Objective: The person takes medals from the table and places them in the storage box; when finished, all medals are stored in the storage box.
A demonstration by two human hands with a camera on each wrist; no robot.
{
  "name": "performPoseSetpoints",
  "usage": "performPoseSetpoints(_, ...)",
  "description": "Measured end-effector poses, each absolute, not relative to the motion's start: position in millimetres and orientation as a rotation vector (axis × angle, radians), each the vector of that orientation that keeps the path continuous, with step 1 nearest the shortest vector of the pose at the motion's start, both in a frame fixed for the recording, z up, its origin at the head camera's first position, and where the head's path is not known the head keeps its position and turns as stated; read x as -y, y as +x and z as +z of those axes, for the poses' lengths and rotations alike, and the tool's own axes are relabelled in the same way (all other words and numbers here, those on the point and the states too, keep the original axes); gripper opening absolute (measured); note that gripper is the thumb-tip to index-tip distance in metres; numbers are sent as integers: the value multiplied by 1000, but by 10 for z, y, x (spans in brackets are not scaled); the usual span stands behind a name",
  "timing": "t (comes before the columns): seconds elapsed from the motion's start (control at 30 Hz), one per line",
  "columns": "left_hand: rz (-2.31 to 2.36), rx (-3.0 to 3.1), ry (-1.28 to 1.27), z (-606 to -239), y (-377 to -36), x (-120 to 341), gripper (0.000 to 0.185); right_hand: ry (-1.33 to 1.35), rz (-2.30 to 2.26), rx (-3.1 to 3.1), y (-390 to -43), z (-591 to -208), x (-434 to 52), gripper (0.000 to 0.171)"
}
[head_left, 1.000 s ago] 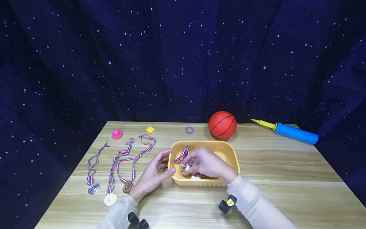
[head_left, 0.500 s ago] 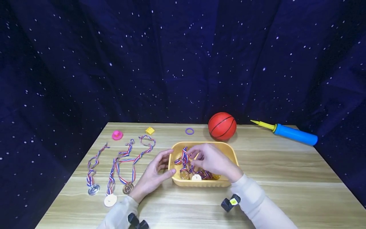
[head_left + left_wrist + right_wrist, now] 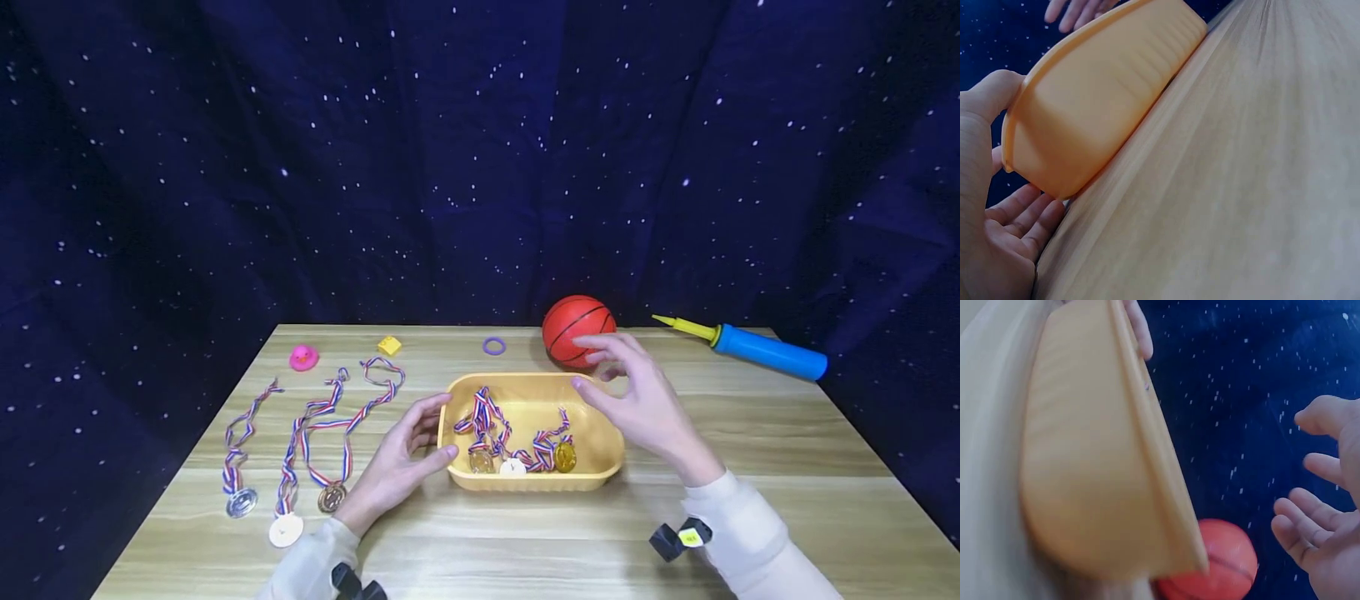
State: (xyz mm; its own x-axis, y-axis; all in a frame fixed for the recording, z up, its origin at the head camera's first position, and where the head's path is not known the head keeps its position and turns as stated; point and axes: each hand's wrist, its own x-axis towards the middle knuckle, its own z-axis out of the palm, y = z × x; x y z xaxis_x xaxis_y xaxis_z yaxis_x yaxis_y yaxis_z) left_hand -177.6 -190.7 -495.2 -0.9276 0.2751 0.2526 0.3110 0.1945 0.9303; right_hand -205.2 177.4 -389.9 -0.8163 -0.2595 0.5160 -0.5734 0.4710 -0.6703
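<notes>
A yellow plastic tub stands on the table, with several medals on striped ribbons inside. Among them a gold medal and a pale shiny medal lie along the near wall. My left hand holds the tub's left end, thumb at the front of the rim and fingers round the outside. Over the tub's right rim hovers my right hand, fingers spread and nothing in them. Left of the tub lie a silver medal, a whitish medal and a bronze medal, ribbons stretched out behind.
Behind the tub sits a red basketball, partly covered by the right hand's fingers. A blue hand pump lies at the back right. Along the back are a purple ring, a yellow block and a pink rubber duck.
My right hand has let go of a ribboned medal inside the tub and drawn up and right, past the right rim. My left hand has stayed at the tub's left end.
</notes>
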Motion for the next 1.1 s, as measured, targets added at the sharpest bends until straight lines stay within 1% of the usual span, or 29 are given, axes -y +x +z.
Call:
performPoseSetpoints(0.23, -1889, 2402, -589, -4956, -1773, 1914, 79, 588, 1379, 2387, -1915, -4026, -2098, 65)
performPoseSetpoints(0.5, -1882, 2407, -588, -4946, -1765, 1907, 79, 534, 1705, 2387, -1778, -4355, -2257, 73)
performPoseSetpoints(0.63, -1878, 2411, -586, -4943, -1765, 1903, 79, 578, 1840, 2316, -1741, -4548, -2269, 72)
performPoseSetpoints(0.8, -1880, 2409, -584, -4940, -1761, 1901, 79, 700, 1926, 2238, -1722, -4764, -2265, 70)
performPoseSetpoints(1.1, -1883, 2407, -584, -4943, -1763, 1912, 79, 751, 2041, 2218, -1720, -4942, -2254, 70)
